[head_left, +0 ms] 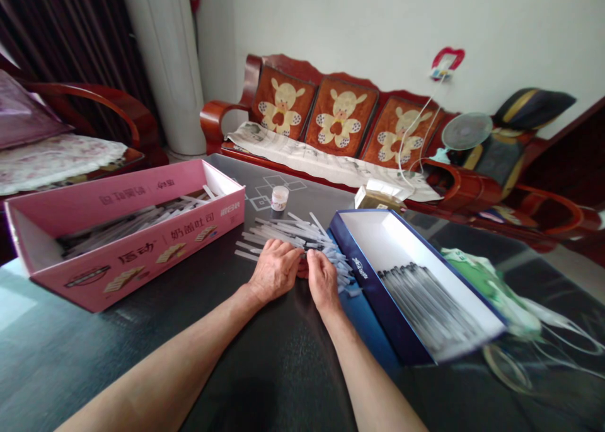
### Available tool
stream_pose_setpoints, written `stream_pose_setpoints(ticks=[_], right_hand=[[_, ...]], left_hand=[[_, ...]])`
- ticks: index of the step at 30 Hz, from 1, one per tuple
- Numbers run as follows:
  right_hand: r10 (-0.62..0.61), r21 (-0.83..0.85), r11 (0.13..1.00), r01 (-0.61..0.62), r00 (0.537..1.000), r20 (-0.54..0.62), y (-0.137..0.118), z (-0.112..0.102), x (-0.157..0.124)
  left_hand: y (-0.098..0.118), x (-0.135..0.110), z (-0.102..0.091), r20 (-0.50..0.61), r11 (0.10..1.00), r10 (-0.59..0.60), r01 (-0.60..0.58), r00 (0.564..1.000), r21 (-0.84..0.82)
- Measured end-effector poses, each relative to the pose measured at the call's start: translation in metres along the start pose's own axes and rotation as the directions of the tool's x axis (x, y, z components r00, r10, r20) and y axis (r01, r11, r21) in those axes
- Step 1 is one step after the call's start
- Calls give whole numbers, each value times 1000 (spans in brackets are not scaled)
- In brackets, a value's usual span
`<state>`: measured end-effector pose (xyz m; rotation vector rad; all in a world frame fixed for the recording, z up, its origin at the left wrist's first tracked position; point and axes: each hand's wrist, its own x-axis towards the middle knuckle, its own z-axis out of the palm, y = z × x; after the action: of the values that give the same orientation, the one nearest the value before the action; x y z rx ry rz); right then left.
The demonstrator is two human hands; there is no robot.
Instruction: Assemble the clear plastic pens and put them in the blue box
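Observation:
On the dark table, a loose pile of clear plastic tubes (pixel 293 233) lies in front of me. My left hand (pixel 275 269) rests knuckles-up at the near edge of the pile, fingers curled onto the tubes. My right hand (pixel 322 279) sits beside it, touching it, fingers closed over tubes at the pile's right side. What exactly each hand grips is hidden under the fingers. A blue-rimmed white box (pixel 378 230) to the right holds dark pen refills (pixel 425 303). A pink carton (pixel 142 255) to the left holds more clear tubes.
A small white jar (pixel 280 197) stands beyond the pile. A small tan box (pixel 378 197) sits behind the blue box. Green and white plastic bags (pixel 491 290) lie at the right. A wooden sofa (pixel 340 113) with bear cushions stands past the table.

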<state>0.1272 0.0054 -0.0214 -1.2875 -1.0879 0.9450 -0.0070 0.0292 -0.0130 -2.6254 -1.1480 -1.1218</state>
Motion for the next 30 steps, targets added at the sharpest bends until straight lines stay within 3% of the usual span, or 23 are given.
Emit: stream_pose_setpoints(ticks=[4, 11, 18, 22, 26, 28, 30], right_hand=[[-16, -21, 1000, 17, 999, 30, 2, -1, 0], [-35, -150, 988, 28, 998, -43, 1, 0, 0], [-20, -134, 991, 18, 1000, -13, -9, -1, -2], [23, -43, 999, -27, 997, -78, -10, 1, -3], [107, 171, 982, -82, 984, -143, -5, 6, -1], [133, 225, 968, -108, 986, -97, -4, 9, -1], [135, 238, 963, -130, 991, -7, -4, 12, -4]], left_hand=[[0, 0, -1, 6, 1000, 13, -13, 1000, 9], [2, 2, -4, -9, 998, 70, -70, 997, 7], [2, 2, -1, -115, 995, 96, -99, 989, -19], [7, 3, -4, -227, 997, 71, -75, 971, -10], [11, 2, -7, -303, 994, -62, 33, 951, -100], [9, 2, -7, -263, 958, -229, 169, 937, -231], [6, 2, -7, -172, 842, -442, 341, 880, -418]])
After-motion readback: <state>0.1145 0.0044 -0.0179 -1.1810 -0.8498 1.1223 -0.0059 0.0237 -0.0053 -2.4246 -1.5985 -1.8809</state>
